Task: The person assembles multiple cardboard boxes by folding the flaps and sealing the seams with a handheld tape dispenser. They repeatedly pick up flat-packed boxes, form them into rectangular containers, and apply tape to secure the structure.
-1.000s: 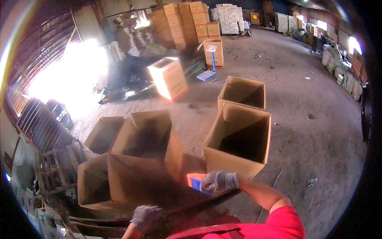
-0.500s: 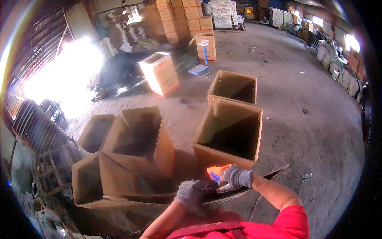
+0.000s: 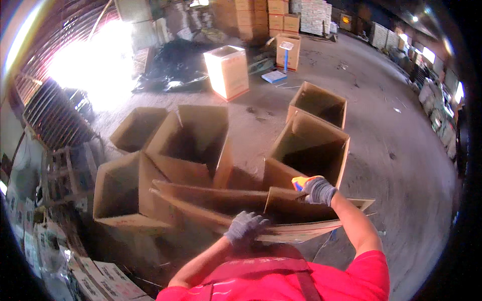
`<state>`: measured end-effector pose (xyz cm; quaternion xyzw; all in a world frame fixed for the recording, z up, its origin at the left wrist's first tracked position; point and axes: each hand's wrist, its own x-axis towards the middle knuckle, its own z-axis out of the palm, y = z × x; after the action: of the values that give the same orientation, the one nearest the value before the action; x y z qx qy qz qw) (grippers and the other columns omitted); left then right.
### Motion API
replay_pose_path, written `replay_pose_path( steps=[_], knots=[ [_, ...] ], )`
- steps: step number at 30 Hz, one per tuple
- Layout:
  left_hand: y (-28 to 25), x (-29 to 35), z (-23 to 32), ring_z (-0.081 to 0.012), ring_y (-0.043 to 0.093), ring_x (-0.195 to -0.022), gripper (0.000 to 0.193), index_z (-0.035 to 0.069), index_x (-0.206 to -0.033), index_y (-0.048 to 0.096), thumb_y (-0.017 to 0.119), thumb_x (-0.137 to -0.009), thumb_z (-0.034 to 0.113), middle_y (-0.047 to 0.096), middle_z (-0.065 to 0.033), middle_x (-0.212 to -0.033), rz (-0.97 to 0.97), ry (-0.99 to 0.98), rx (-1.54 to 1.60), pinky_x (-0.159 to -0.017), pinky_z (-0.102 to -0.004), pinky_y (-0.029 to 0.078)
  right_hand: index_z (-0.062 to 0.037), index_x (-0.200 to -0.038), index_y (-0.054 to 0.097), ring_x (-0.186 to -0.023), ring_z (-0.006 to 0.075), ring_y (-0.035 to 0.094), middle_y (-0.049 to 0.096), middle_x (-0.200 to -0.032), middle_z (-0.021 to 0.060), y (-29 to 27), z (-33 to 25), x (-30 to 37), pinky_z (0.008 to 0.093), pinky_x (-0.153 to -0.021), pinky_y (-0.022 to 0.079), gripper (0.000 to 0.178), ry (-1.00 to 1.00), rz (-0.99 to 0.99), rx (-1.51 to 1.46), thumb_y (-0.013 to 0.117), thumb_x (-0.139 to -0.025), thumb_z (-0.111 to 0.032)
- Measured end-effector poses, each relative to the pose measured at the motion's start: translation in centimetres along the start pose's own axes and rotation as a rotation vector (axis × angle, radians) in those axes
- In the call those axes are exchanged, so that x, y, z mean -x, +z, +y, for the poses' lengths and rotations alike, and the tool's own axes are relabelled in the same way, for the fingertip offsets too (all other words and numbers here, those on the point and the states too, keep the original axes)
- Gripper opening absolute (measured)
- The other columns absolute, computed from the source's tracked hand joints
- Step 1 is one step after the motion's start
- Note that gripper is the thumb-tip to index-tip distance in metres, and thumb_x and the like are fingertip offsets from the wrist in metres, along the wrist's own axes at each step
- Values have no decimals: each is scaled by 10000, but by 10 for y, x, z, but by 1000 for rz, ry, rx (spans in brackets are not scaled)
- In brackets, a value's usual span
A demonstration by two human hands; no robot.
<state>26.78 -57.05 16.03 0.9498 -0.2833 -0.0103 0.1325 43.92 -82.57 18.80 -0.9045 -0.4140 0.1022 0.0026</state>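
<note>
A partly opened cardboard box [image 3: 301,232] lies across in front of me, its long walls close together and one flap standing up inside. My left hand [image 3: 246,229], in a grey knit glove, grips its near wall, with the fingers over the top edge. In my gloved right hand [image 3: 320,190] is an orange and blue handheld tool [image 3: 299,182], whose exact kind I cannot make out. That hand is above the box's right part, by the upright flap. Just beyond it stands an open-topped cardboard box [image 3: 281,172].
More open boxes stand at left [image 3: 118,188] and ahead [image 3: 321,98]. A sunlit white-looking carton [image 3: 227,75] and a blue platform scale [image 3: 274,77] are farther off. Stacked cartons [image 3: 251,20] line the back. Flat printed cardboard [image 3: 108,281] lies at lower left, near a wooden frame [image 3: 68,173].
The folded cardboard in front of me has spread apart into a narrow box shape. My right hand has moved right and up with the tool. My left hand now shows extended fingers over the wall.
</note>
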Motion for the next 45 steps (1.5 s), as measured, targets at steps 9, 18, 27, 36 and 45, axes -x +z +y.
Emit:
replay_pose_path(
  steps=[9, 18, 27, 36, 45],
  knots=[
    [-51, 62, -50, -253, 616, -884, 393, 172, -1163, 598, 578, -810, 344, 661, -59, -971, 103, 110, -56, -789, -390, 444, -107, -1079, 623, -920, 384, 605, 637, -965, 210, -19, 62, -40, 463, -788, 467, 472, 210, 159, -51, 572, -806, -489],
    [-54, 155, -101, -315, 626, -929, 626, 129, -1394, 364, 618, -852, 313, 619, -133, -1096, 49, -409, 191, -876, -369, 471, -1, -850, 674, -849, 395, 612, 625, -871, 255, -2, 63, -72, 464, -788, 464, 490, 435, 202, 13, 543, -809, -471],
    [-64, 137, -118, -373, 338, -1317, 1007, 96, -1460, 207, 742, -688, 460, 246, -200, -1476, 150, -919, -294, -1039, -414, 348, -3, -783, 671, -806, 399, 612, 622, -829, 254, -18, 33, -85, 474, -753, 467, 465, 346, 230, -26, 540, -803, -449],
    [-36, 248, -241, -286, 622, -973, 530, 77, -1216, 558, 692, -734, 252, 639, -129, -1084, 185, -1095, 264, -816, -369, 491, -21, -790, 663, -822, 401, 604, 623, -851, 240, -18, 50, -89, 477, -753, 461, 448, 263, 303, -41, 543, -808, -452],
    [-50, 172, -210, -272, 622, -1014, 533, 87, -1236, 543, 667, -810, 382, 652, -173, -1065, 854, -935, 835, -857, -358, 477, -72, -854, 688, -877, 358, 620, 657, -894, 181, 3, 48, -88, 450, -807, 481, 385, 409, 316, -19, 539, -812, -424]
  ],
)
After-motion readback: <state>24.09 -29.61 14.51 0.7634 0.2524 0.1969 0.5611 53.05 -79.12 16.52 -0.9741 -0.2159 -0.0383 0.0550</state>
